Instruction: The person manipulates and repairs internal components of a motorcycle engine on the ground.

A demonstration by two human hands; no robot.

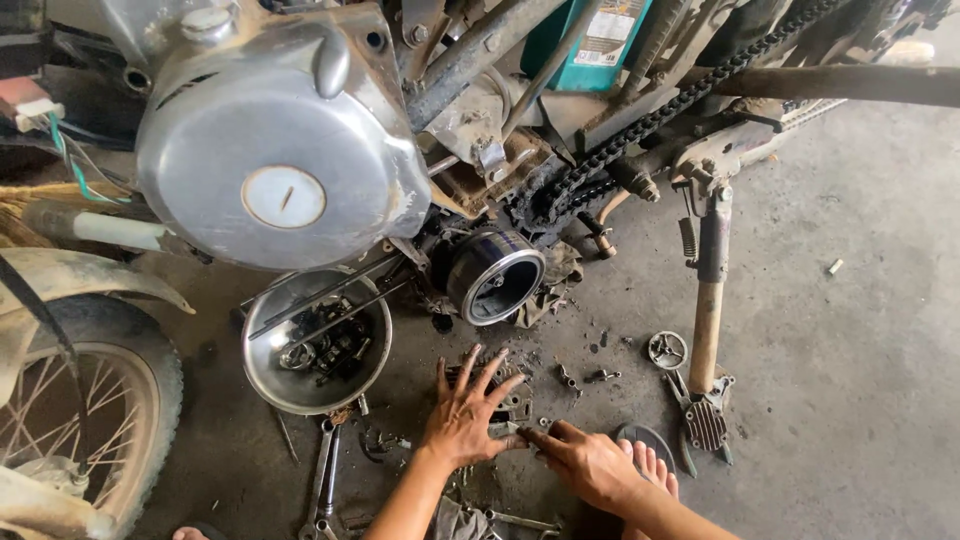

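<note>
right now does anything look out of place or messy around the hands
Yes. Small engine parts and wrenches lie scattered on the grimy floor instead of in the steel bowl. The left hand and right hand press on a greasy part between them.

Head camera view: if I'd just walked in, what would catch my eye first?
Probably the big silver engine cover at upper left, dull and scuffed, with the greasy drive chain running off to the upper right. Below it, a steel bowl of small oily parts sits on the concrete floor. At the bottom, the left hand rests spread on a dark metal part while the right hand touches it beside.
</note>
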